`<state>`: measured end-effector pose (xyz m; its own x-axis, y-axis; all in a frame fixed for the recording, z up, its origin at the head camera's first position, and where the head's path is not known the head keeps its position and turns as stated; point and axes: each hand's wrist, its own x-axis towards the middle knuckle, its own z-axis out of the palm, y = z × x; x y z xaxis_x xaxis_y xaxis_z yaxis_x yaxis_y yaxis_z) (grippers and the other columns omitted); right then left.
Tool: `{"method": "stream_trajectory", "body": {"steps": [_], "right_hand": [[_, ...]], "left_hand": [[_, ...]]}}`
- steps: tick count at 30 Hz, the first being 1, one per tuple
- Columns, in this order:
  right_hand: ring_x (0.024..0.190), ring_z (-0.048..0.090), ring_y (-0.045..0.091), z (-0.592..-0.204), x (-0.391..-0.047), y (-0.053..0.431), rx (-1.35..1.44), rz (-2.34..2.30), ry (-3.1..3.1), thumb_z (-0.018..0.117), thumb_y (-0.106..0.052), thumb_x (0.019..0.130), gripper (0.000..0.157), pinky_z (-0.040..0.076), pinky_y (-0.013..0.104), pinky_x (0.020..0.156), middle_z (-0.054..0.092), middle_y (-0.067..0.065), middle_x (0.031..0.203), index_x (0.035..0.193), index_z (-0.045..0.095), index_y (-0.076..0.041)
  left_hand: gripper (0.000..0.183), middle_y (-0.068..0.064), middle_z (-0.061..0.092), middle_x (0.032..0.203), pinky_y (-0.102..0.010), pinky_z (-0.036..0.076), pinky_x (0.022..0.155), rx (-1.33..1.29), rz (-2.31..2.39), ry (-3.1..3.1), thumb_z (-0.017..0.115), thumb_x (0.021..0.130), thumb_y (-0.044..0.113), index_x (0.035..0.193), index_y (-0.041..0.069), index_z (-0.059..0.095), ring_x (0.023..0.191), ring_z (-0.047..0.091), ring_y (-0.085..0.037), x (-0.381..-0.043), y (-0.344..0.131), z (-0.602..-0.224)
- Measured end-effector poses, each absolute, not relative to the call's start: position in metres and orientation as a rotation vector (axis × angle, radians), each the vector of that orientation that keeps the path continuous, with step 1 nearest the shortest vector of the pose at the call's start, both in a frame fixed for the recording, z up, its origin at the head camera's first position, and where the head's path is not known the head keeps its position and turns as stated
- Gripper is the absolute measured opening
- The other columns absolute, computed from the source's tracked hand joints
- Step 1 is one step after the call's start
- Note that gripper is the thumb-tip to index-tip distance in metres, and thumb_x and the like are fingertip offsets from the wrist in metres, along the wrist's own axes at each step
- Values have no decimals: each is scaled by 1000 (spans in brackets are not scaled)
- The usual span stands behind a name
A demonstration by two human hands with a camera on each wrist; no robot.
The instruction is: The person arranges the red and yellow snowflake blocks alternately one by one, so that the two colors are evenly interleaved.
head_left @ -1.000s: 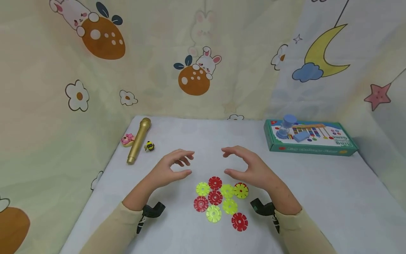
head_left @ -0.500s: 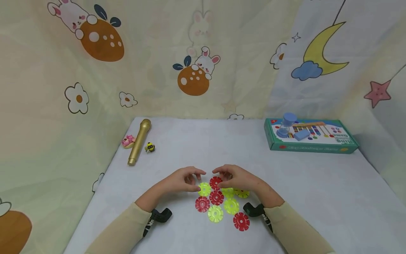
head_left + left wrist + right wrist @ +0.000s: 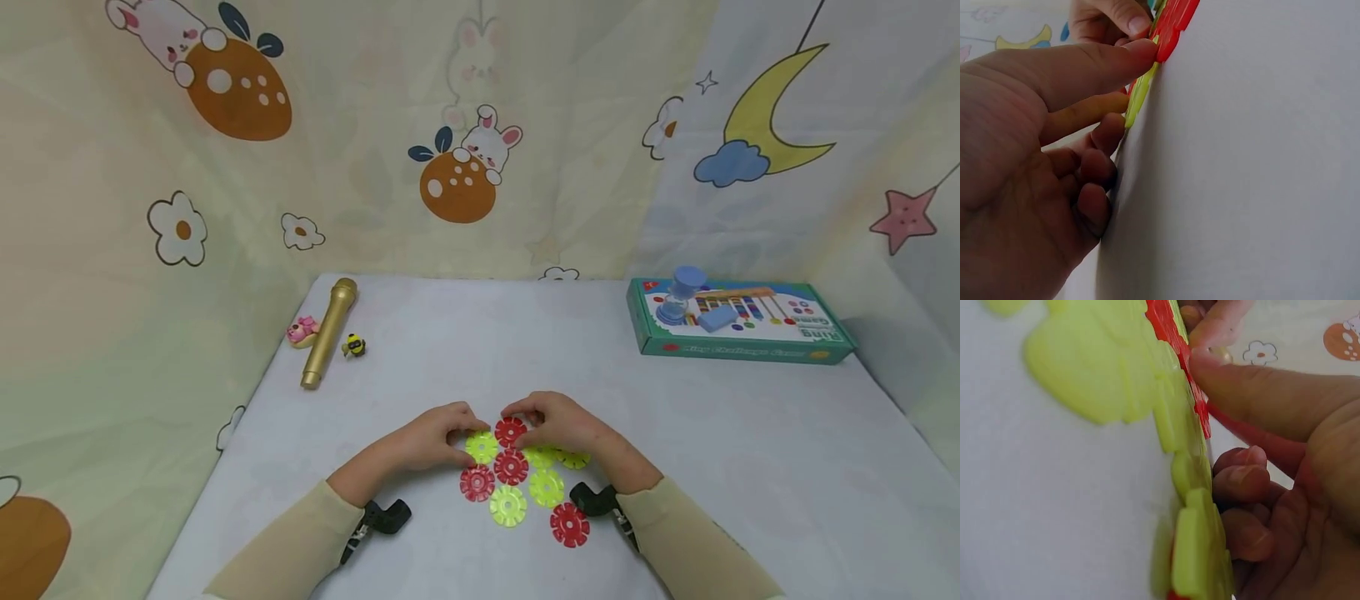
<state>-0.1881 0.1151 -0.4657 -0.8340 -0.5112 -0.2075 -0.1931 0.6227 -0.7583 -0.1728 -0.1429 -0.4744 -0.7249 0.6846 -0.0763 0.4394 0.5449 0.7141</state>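
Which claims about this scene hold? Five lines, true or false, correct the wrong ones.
1. The left hand has thumb and fingers around a round yellow-green plastic disc. True.
2. The right hand is empty, far from everything. False: its thumb and fingers are around a round red plastic disc.
3. A blue-capped hourglass stands on the green rectangular box. True.
4. A long gold microphone stands upright. False: it lies on the white tabletop.
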Motion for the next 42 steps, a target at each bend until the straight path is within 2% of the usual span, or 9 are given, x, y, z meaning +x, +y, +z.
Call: {"method": "stream_trajectory", "body": {"steps": [12,18,23,31,36,42], "right_hand": [[85,48,17,-462,-186,112,-538,-999,2490,81,-26,74,37,45,31,71,56,-5,91,107,67,-24],[82,47,17,-460,-186,113,-557,-968,2494,82,-28,72,36,43,32,67,54,0,84,104,65,-22],[77,46,17,-461,-185,114,-541,-971,2491,82,-28,72,34,41,31,62,51,3,79,101,65,-22],[73,47,16,-464,-186,113,-530,-955,2497,82,-31,71,33,40,30,60,48,2,74,99,65,-26],[72,47,16,-465,-187,113,-535,-950,2504,83,-33,71,34,41,29,59,49,1,73,98,64,-28],[73,48,16,-464,-185,114,-526,-961,2494,83,-32,70,37,41,28,58,50,2,75,102,64,-28]], "left_hand": [[38,14,53,100,-25,44,82,879,933,2514,77,78,31,113,24,63,93,50,-5,-170,-139,-473],[44,15,51,100,-24,43,82,875,826,2562,79,74,37,111,26,60,93,49,-4,-168,-136,-473],[44,14,50,100,-24,44,82,866,791,2587,79,73,37,109,26,56,91,49,-4,-165,-134,-473],[52,17,55,110,-26,45,85,946,737,2574,75,77,40,123,24,56,96,51,-1,-163,-138,-471],[51,19,55,108,-24,44,85,1009,736,2546,75,78,41,123,25,58,95,50,1,-165,-142,-471],[49,18,53,105,-26,45,78,886,892,2502,76,77,39,121,31,55,91,49,-6,-173,-152,-469]]}}
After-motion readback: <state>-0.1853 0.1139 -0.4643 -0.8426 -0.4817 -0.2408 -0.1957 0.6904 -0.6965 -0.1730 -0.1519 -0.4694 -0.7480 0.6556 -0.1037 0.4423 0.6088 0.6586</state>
